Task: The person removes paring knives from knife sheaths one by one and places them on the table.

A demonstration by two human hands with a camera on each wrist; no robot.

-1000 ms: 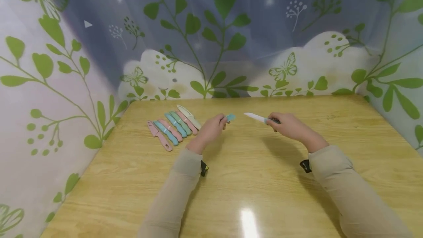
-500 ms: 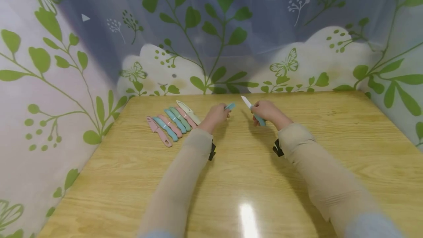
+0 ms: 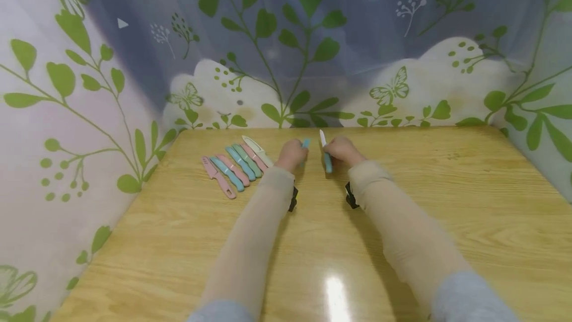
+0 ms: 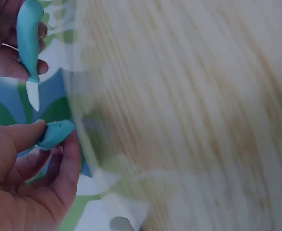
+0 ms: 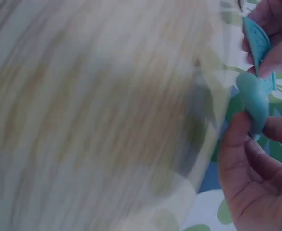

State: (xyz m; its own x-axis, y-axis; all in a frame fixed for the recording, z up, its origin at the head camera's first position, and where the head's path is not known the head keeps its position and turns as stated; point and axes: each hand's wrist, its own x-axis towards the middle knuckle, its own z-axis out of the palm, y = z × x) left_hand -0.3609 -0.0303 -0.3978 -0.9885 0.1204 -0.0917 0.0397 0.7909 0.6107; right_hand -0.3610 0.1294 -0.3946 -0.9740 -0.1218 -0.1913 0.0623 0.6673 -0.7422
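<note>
My right hand grips a small paring knife by its teal handle, the white blade pointing toward the back wall. Between the thumb and fingers of my left hand is a teal knife sheath, held just above the table. In the left wrist view the blade tip stands close to the sheath but apart from it. The right wrist view shows the knife handle pinched in the right hand, with the sheath behind it in the left hand.
A row of several sheathed knives in pink, blue, green and cream lies on the wooden table left of my left hand. A leaf-patterned cloth rises along the table's back edge and both sides.
My right hand has moved left with the knife, bringing it close to the sheath, and the blade has turned from pointing left to pointing away. The left hand still holds the sheath.
</note>
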